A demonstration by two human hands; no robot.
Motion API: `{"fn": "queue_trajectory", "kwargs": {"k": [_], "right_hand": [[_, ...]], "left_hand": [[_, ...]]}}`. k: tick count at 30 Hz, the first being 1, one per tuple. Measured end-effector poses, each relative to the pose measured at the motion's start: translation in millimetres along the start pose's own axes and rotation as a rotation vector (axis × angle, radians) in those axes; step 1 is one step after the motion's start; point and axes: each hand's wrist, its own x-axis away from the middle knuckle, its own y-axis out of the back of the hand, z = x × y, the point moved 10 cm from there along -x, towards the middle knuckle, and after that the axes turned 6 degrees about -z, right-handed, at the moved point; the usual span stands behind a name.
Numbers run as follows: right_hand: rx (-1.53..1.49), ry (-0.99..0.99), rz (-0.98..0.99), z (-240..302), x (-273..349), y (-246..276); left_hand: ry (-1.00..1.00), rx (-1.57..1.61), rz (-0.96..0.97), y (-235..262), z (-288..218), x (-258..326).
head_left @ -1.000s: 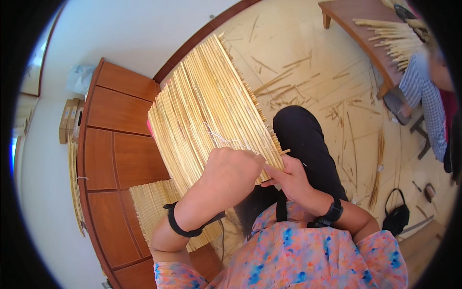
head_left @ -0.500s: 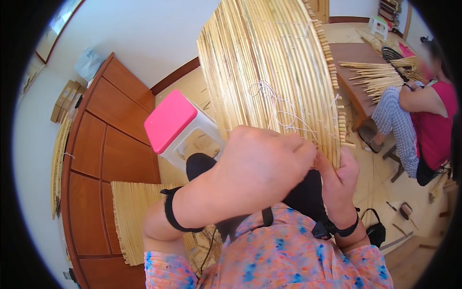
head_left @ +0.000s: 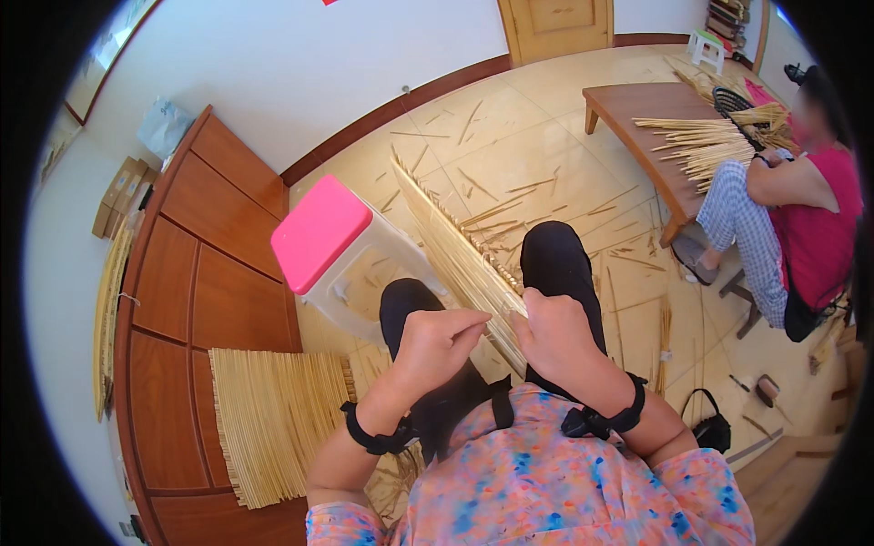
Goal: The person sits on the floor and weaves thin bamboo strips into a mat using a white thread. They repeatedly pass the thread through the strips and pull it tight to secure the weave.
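Observation:
A mat of straw-coloured reed stalks [head_left: 460, 268] stands nearly edge-on between my knees, slanting from the near middle up to the far left. My right hand [head_left: 569, 338] is closed on its near end, thumb along the edge. On the mat's left side my left hand [head_left: 437, 346] is closed in a pinch, its fingertips close to the mat and pointing at the right hand. Whatever those fingertips hold is too small to make out. The white thread that lay on the mat's face earlier does not show clearly now.
A pink-topped stool [head_left: 323, 232] stands left of the mat. Another reed mat [head_left: 273, 428] leans by the wooden cabinet [head_left: 241, 264]. Stalk scraps [head_left: 501, 209] litter the tiled floor. At right, a person [head_left: 810, 209] sits beside a low table [head_left: 628, 114] bearing reed bundles [head_left: 696, 146].
The mat has swung from facing me broadside to edge-on, and sits lower. My left hand has drawn back leftward from beside the right hand; the right hand has shifted left.

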Motion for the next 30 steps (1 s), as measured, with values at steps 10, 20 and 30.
{"fn": "queue_trajectory", "kwargs": {"k": [10,20,30], "right_hand": [[0.028,0.108,0.135,47,-68,-35],[-0.31,0.197,0.179,25,-47,-74],[-0.795,0.299,0.042,-8,-30,-100]], "left_hand": [[0.34,0.274,-0.076,43,84,-7],[0.408,0.326,0.017,61,147,12],[0.294,0.274,0.027,62,145,9]]}}
